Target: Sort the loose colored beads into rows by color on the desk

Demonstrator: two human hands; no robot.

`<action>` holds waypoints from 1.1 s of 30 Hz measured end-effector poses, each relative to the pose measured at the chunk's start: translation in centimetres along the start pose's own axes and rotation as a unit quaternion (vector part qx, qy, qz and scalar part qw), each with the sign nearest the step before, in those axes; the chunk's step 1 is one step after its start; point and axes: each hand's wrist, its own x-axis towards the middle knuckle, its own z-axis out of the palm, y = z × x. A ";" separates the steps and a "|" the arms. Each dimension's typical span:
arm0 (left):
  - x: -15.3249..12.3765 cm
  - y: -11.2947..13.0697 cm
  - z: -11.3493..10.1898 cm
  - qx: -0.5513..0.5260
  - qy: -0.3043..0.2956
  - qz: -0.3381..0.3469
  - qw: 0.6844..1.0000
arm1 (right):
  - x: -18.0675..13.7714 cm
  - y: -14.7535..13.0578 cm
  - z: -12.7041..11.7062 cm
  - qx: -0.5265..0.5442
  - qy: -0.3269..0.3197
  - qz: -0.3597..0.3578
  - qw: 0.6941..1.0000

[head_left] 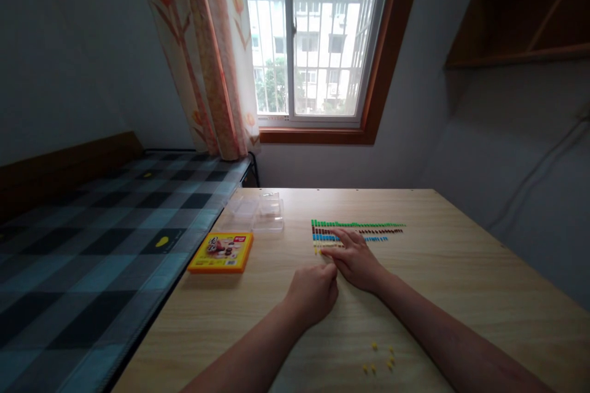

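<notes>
Rows of tiny beads [357, 228] lie on the wooden table [461, 270]: a green row at the back, then a dark brown, a blue and a short yellow one. My right hand [353, 258] rests on the left end of these rows, index finger stretched out and thumb touching the yellow row. My left hand [313, 291] sits just beside it, fingers curled into a loose fist with the thumb near the right hand; whether it holds anything is hidden. Several loose yellow beads [380, 359] lie near the front edge between my forearms.
A yellow box [222, 252] lies near the table's left edge, with a clear plastic case [258, 212] behind it. A bed with a checked cover [92, 239] adjoins the table on the left. A window and curtain are at the back, and a wooden shelf hangs upper right.
</notes>
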 end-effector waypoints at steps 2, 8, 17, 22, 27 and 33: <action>0.0 0.0 0.1 0.001 0.002 0.002 1.000 | -0.1 0.2 0.2 -0.010 -0.004 -0.005 1.000; -0.1 -0.1 0.1 0.007 0.007 0.012 1.000 | -0.2 0.5 0.5 -0.013 -0.031 -0.017 0.999; 0.0 0.0 0.0 0.015 0.007 0.016 1.000 | 0.0 0.3 0.3 -0.012 -0.047 -0.008 0.999; -0.1 0.1 -0.2 0.023 0.015 0.017 0.999 | 0.0 0.6 0.7 -0.023 -0.059 -0.011 0.998; -0.1 0.1 0.1 0.025 0.028 0.022 0.999 | 0.0 0.7 0.7 -0.022 -0.064 -0.007 0.998; -0.2 0.1 0.2 0.028 0.036 0.020 0.999 | 0.0 0.5 0.5 -0.018 -0.072 -0.004 0.997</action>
